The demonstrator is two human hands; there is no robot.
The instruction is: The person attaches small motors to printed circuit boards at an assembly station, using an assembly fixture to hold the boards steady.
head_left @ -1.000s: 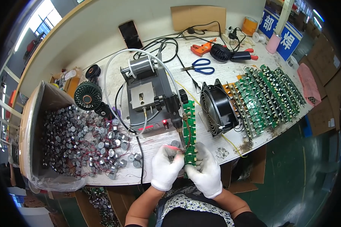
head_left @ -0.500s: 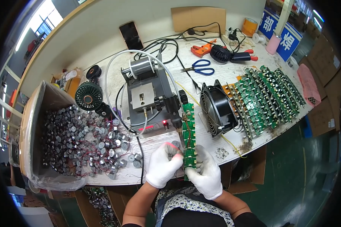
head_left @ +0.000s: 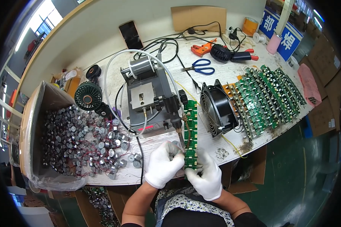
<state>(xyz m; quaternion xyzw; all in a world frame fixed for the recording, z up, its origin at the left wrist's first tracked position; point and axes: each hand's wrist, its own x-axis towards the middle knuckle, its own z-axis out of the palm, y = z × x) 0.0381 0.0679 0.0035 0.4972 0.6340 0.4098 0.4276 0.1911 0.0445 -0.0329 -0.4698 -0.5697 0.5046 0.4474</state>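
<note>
Right of a box point(head_left: 31, 125) of motors point(head_left: 72, 140), right grip point(head_left: 206, 176) pinches board point(head_left: 192, 142); left grip point(head_left: 165, 164) unclear.

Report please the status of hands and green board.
Left hand pinched beside soldering tip, contents hidden. Right hand holding green board by near end. Black fan right of board, apart from hands.

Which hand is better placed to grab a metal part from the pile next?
Probably the left. The left hand is nearer the pile of metal parts, while the right hand is at the right edge of the green board, farther from the pile.
</note>
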